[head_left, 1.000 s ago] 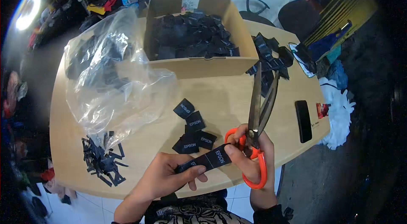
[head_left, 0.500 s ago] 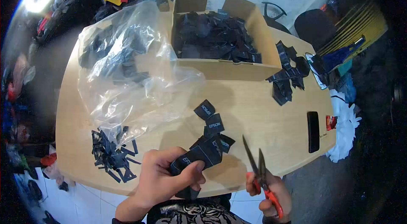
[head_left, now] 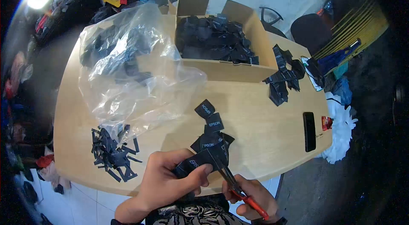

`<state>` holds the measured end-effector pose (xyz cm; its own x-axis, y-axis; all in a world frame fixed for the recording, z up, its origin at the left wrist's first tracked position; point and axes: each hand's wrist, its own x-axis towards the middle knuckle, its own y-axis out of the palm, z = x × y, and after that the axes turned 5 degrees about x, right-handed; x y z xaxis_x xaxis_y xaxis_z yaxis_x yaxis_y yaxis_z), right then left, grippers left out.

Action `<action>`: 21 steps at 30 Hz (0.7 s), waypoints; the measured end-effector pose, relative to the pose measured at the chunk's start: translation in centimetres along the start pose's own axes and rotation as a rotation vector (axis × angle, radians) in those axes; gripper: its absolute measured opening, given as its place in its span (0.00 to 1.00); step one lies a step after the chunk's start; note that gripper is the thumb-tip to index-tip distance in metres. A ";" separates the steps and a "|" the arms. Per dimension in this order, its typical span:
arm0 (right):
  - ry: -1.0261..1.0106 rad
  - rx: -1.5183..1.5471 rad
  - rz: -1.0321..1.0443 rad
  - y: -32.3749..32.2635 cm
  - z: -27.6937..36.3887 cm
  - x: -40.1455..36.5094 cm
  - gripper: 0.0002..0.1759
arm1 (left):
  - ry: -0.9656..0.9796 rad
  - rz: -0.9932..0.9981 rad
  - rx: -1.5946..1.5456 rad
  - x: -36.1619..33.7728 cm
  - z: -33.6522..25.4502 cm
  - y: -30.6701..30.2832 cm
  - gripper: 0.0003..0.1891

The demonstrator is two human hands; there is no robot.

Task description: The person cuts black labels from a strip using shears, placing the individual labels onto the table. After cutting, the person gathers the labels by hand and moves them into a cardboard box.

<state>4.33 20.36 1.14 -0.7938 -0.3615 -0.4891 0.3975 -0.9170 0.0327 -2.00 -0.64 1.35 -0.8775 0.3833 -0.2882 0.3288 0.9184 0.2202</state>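
My left hand (head_left: 172, 178) pinches a black fabric label strip (head_left: 194, 163) printed with EPSON between thumb and fingers. In my right hand (head_left: 253, 199) is a pair of scissors (head_left: 245, 197) with red handles. Their blades reach the right end of the strip; whether they have cut into it I cannot make out. Just beyond the strip, several separate black EPSON labels (head_left: 214, 123) lie loosely overlapped on the table. To the left of my left hand is a heap of thin black offcuts (head_left: 111, 152).
An open cardboard box (head_left: 230, 70) full of black labels stands at the back of the table (head_left: 251, 118). A clear plastic bag (head_left: 140, 97) with dark contents lies left. More black strips (head_left: 281, 78), a phone (head_left: 309, 131) and a small red packet (head_left: 326, 123) are on the right.
My right hand has brought the scissors left to the strip, and their blades have come closer together. My left hand keeps its hold on the strip, nearly in place.
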 end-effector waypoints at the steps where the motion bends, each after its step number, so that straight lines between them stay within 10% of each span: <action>1: 0.000 -0.003 0.004 0.1 0.0 0.2 0.50 | -0.005 -0.003 0.017 -0.1 0.0 0.0 0.08; 21: -0.053 -0.130 0.136 0.2 0.5 1.1 0.39 | 0.044 -0.085 -0.004 -1.1 -0.2 0.2 0.10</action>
<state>3.33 19.72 1.00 -0.7504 -0.4924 -0.4410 0.5565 -0.8306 -0.0194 -1.05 -0.89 1.94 -0.9168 0.2991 -0.2645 0.2510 0.9469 0.2008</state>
